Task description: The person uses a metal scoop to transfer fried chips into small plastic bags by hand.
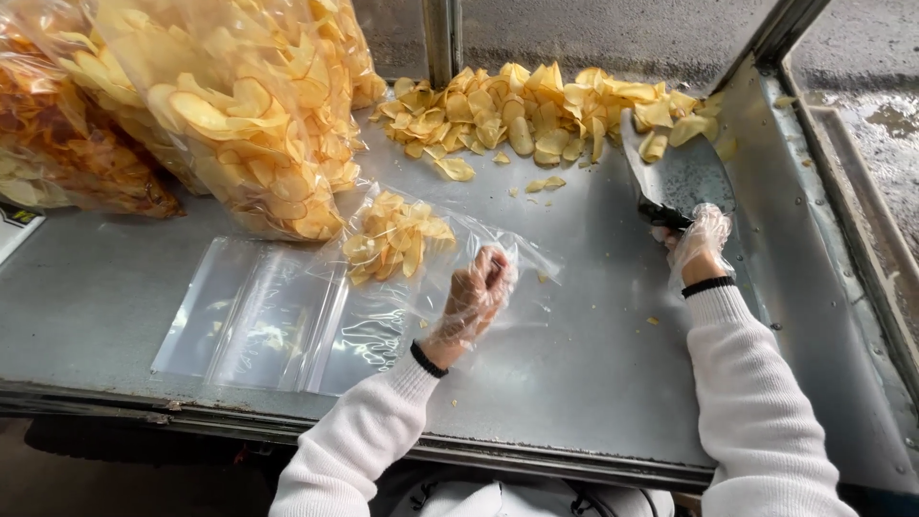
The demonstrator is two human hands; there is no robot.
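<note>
head view: left hand (479, 287), gloved, pinches the mouth of a small clear bag (402, 244) of chips lying on the metal counter (574, 364). right hand (699, 251) grips a metal scoop (675, 177) at the loose chip pile (536, 110).

1. Work surface: flat metal counter (593, 354), dull grey, lightly scratched, soft reflections.
2. Right side: raised metal wall (814, 287) with rivets, angled upward; its rim (862, 206) runs diagonally.
3. Front: folded metal lip (536, 460), worn, dark gap beneath.
4. Back: vertical metal post (441, 38) stands at the counter's far edge.
5. Beyond the counter: wet grey pavement (622, 33), puddle (890, 120) at upper right.
6. Light: diffuse daylight, no hard shadows.
</note>
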